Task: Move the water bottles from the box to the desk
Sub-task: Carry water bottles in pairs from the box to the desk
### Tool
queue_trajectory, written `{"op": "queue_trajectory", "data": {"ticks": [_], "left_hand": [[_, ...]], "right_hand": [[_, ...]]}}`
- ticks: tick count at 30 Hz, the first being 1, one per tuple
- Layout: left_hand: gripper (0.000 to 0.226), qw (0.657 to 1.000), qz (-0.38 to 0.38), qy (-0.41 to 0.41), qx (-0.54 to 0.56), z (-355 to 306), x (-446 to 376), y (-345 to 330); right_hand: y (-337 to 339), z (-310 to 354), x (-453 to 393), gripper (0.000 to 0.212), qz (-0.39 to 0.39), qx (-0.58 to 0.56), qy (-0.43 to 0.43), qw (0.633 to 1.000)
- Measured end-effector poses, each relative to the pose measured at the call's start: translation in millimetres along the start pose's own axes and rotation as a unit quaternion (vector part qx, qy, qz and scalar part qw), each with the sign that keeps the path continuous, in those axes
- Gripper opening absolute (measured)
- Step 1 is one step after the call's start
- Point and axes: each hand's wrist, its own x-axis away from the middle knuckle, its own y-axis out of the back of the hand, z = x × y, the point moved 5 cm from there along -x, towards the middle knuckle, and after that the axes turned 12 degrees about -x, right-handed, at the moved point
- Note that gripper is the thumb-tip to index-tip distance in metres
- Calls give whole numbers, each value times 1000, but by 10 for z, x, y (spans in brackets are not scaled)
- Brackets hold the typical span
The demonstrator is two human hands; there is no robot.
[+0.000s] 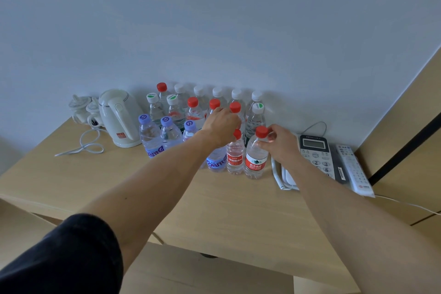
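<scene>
Several water bottles stand in rows on the wooden desk (100, 181) against the wall, with white, red and purple caps. My left hand (220, 126) is closed over the tops of two front-row bottles, a blue-labelled bottle (216, 161) and a red-capped bottle (235, 156). My right hand (280, 142) grips the neck of a red-capped bottle with a red label (255, 161) at the right end of the front row. All three stand upright on the desk. The box is out of view.
A cream electric kettle (118, 117) with a loose white cord (83, 145) sits at the left, cups (82, 108) behind it. A desk telephone (317, 157) and a white remote (353, 169) lie right of the bottles. The desk's front edge is near me.
</scene>
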Motion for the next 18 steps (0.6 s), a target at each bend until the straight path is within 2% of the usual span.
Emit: {"op": "queue_trajectory", "data": {"ticks": [11,18], "left_hand": [[31,1000,2,-13,-12,-24,13,52],[30,999,30,-21,-29,-44,11,72]], "right_hand": [[4,5,14,38,2,1,3,1000],[4,5,22,39,1,6,5,1000]]}}
